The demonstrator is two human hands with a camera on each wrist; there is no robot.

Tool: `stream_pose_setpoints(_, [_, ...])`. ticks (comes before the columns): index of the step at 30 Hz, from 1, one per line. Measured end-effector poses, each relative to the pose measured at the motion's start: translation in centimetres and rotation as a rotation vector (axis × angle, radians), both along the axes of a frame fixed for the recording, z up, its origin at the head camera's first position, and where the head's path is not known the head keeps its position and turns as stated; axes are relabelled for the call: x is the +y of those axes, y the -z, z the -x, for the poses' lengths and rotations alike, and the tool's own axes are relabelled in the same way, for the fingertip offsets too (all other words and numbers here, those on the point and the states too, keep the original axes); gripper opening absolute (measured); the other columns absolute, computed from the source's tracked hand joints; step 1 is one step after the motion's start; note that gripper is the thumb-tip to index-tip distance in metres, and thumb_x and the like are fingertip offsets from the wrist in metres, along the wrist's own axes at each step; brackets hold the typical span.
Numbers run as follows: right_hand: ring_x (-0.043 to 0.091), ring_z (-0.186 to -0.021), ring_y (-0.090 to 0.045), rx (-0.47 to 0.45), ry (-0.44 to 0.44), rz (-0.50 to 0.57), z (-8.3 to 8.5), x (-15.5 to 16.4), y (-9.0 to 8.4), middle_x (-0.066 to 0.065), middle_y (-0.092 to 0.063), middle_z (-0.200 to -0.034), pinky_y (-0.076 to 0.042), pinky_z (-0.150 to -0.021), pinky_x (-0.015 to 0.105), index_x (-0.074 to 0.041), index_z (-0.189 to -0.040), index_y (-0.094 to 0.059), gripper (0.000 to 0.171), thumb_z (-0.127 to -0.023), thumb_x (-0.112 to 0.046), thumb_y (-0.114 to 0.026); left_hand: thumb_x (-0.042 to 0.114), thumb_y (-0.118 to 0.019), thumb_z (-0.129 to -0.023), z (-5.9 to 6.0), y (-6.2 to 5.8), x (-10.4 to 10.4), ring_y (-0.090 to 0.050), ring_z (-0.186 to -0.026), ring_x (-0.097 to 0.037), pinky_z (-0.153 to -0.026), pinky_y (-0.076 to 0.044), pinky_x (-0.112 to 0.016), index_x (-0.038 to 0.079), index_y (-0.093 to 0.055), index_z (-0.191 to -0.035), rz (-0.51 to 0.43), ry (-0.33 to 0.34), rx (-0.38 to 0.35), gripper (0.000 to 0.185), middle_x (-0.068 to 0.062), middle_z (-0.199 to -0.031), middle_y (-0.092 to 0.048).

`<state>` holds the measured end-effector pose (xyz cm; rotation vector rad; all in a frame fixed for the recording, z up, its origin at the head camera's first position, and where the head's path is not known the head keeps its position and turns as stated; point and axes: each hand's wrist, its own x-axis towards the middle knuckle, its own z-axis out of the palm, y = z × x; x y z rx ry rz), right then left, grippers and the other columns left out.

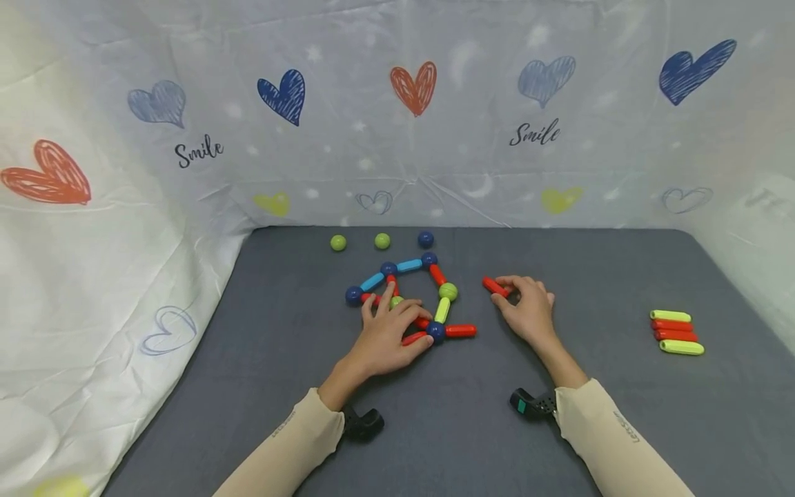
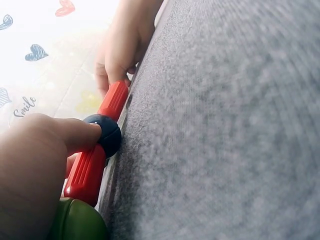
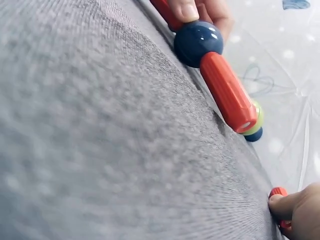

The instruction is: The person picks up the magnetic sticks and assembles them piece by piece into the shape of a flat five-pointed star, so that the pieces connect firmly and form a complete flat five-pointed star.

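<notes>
Left hand (image 1: 388, 331) resting on the rod-and-ball frame (image 1: 410, 293) mid-desk (image 1: 248, 386), fingers spread, thumb against a blue ball (image 1: 436, 332). Right hand (image 1: 528, 310) pinching a loose red rod (image 1: 495, 286) just right of it, looks like flat on the desk. Spare rods (image 1: 675, 331) far right.

Both arms wear close-fitting beige sleeves (image 1: 292, 442) reaching to the wrists, each with a small line of dark lettering printed near the cuff, too small to read. Left hand (image 1: 388, 335) and right hand (image 1: 528, 310) bare. Each wrist carries a small black camera unit (image 1: 363, 423); the right one shows a teal patch.
</notes>
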<state>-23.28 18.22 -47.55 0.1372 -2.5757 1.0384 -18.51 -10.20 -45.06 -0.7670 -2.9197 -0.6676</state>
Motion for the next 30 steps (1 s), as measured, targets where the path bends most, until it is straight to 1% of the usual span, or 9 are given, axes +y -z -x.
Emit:
stream_pose_setpoints(3, [0.029,-0.085,-0.051,0.001,-0.044,-0.031,-0.3,0.1,0.0,0.016,-0.067,-0.097,-0.022,-0.077,0.041,-0.002,-0.121,-0.072,0.033,-0.091,-0.015,-0.077,0.050,-0.061,-0.097,0.1,0.1,0.1,-0.006,-0.159,-0.038,-0.118,-0.002,-0.070,0.029,-0.065,-0.125,-0.001,0.001,-0.003,0.035,-0.001,-0.150,-0.055])
stream_pose_setpoints(7, [0.025,-0.082,-0.050,0.008,-0.157,-0.071,-0.8,0.0,0.0,0.012,-0.067,-0.095,-0.021,-0.076,0.039,-0.004,-0.118,-0.073,0.030,-0.091,-0.016,-0.077,0.050,-0.062,-0.097,0.0,0.2,0.1,-0.007,-0.159,-0.040,-0.117,-0.003,-0.072,0.029,-0.065,-0.124,-0.005,0.000,0.009,0.034,-0.001,-0.149,-0.056])
stream_pose_setpoints(10, [0.019,-0.078,-0.047,0.018,-0.244,-0.074,-1.2,-0.4,-0.1,0.008,-0.067,-0.093,-0.021,-0.075,0.037,-0.007,-0.115,-0.075,0.027,-0.090,-0.017,-0.078,0.049,-0.063,-0.096,-0.1,0.1,0.2,-0.007,-0.159,-0.040,-0.116,-0.004,-0.073,0.029,-0.065,-0.123,-0.006,-0.001,0.016,0.033,-0.002,-0.148,-0.057])
stream_pose_setpoints(12, [0.016,-0.077,-0.045,0.016,-0.277,-0.071,-1.4,-0.6,-0.2,0.005,-0.067,-0.091,-0.021,-0.075,0.037,-0.010,-0.114,-0.076,0.026,-0.090,-0.019,-0.079,0.049,-0.063,-0.096,-0.1,0.1,0.2,-0.008,-0.159,-0.040,-0.117,-0.004,-0.072,0.029,-0.065,-0.123,-0.002,-0.005,0.015,0.034,-0.002,-0.147,-0.058])
stream_pose_setpoints(14, [0.015,-0.077,-0.044,0.014,-0.293,-0.066,-1.6,-0.7,-0.3,0.003,-0.067,-0.090,-0.022,-0.076,0.036,-0.011,-0.113,-0.076,0.025,-0.090,-0.020,-0.079,0.049,-0.062,-0.096,0.0,0.0,0.2,-0.007,-0.159,-0.040,-0.117,-0.003,-0.072,0.029,-0.065,-0.124,0.004,-0.006,0.008,0.035,-0.001,-0.147,-0.058])
stream_pose_setpoints(23, [0.015,-0.077,-0.047,0.017,-0.305,-0.049,-1.7,-1.1,-0.3,0.002,-0.067,-0.089,-0.024,-0.077,0.035,-0.011,-0.110,-0.076,0.024,-0.089,-0.022,-0.079,0.052,-0.061,-0.097,0.2,0.1,0.2,-0.005,-0.160,-0.038,-0.118,-0.002,-0.071,0.030,-0.065,-0.125,0.018,-0.001,-0.003,0.036,0.000,-0.148,-0.057])
stream_pose_setpoints(30, [0.015,-0.077,-0.046,-0.013,-0.323,-0.020,-1.9,-1.5,-0.4,0.001,-0.066,-0.089,-0.023,-0.078,0.035,-0.012,-0.112,-0.076,0.024,-0.091,-0.023,-0.078,0.051,-0.062,-0.096,0.2,0.1,0.1,-0.007,-0.159,-0.040,-0.117,-0.003,-0.072,0.028,-0.066,-0.123,0.004,0.009,0.014,0.035,-0.001,-0.145,-0.059])
